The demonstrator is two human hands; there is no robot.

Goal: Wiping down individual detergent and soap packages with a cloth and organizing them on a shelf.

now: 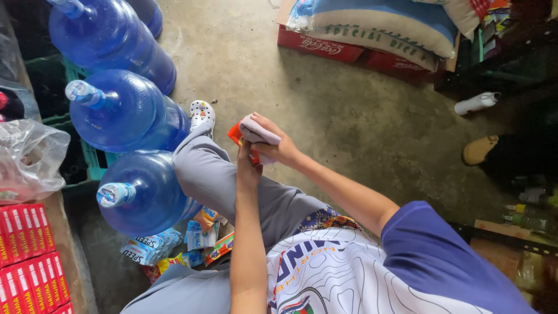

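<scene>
Above a raised knee: right hand [273, 145] presses a pale cloth [258, 129] onto a small red packet [235, 134], gripped from below by the left hand [249, 166], apparently for wiping. Adjacent: three blue water jugs [131, 110] crowding the left; loose sachets [200, 238] on the concrete floor [349, 116].

Premises appear to be a small shop's stockroom. Evidence: 3 large blue water jugs [125, 110] stacked at left over green crates [87, 154]; rows of identical small red boxes [26, 256] at near left; sacks [372, 26] resting on red crates [319, 45] at far right; loose sachet packets [174, 244] on the bare concrete floor [349, 122]; bottles [529, 218] at right.
</scene>
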